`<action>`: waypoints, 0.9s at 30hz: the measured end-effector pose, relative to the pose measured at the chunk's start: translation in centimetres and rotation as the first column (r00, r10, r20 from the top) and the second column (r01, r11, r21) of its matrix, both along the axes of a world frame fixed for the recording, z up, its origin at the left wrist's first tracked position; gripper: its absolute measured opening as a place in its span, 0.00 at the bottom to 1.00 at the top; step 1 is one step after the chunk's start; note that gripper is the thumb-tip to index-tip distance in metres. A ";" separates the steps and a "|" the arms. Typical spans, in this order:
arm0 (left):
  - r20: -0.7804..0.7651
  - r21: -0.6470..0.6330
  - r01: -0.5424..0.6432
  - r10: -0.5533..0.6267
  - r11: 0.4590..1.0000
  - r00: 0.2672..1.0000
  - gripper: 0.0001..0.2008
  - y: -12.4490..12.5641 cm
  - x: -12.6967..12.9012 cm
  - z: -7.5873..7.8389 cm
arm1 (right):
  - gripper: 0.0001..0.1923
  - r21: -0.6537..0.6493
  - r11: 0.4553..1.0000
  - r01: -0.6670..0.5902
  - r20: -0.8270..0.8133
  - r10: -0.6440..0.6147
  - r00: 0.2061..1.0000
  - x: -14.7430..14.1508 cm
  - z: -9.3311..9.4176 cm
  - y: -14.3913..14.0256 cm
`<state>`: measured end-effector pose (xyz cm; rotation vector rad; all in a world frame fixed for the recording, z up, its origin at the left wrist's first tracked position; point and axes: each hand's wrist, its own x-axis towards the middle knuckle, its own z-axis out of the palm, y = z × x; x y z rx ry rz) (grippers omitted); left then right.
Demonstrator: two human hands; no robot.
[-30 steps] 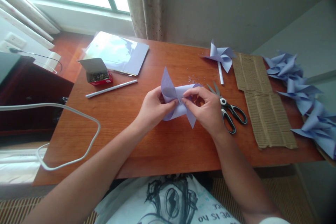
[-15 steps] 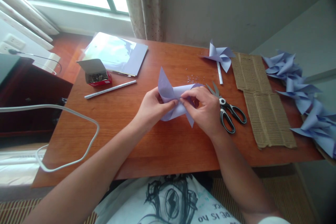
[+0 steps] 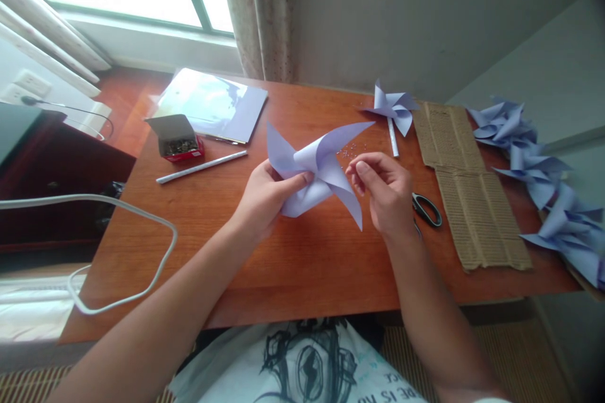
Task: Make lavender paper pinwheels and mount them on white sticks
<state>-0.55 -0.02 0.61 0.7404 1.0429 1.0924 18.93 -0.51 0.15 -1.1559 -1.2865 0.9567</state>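
Observation:
A lilac paper pinwheel (image 3: 328, 171) with four curled blades is held above the table by my left hand (image 3: 265, 194), whose thumb presses near its centre from the left. Just right of the pinwheel, apart from it, is my right hand (image 3: 391, 192), with thumb and fingertips pinched together. Whatever lies in that pinch, if anything, is too small to make out. Small beads (image 3: 350, 150) lie scattered behind this hand. The black-handled scissors (image 3: 429, 210) are partly covered by my right hand and wrist.
A red box (image 3: 182, 150) of small metal pieces and a white paper stick (image 3: 203, 167) lie left. Behind them are glossy sheets (image 3: 212, 101). A pinwheel on a stick (image 3: 392, 107), corrugated cardboard (image 3: 472, 201) and several pinwheels (image 3: 567, 220) are right. A white cable (image 3: 172, 239) crosses the left edge.
My right hand has let go of the pinwheel's centre and moved right, now covering much of the scissors. The pinwheel has turned to show its blades spread, still in my left hand.

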 end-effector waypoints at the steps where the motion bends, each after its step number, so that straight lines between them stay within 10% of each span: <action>1: 0.024 -0.001 0.019 -0.019 1.000 1.000 0.16 -0.1 0.0 0.1 | 0.07 -0.049 0.997 -0.053 -0.020 0.052 0.998 0.1 -0.2 0.2; 8: 0.101 -0.008 0.100 -0.099 0.995 0.990 0.16 -0.7 0.5 0.3 | 0.16 -0.140 0.951 -0.274 -0.070 0.267 0.961 -0.7 -0.1 0.0; 27: 0.312 -0.059 0.240 -0.211 0.969 0.927 0.12 -0.8 0.5 0.5 | 0.06 0.042 0.948 -0.316 0.047 0.314 0.948 -0.1 -0.7 0.1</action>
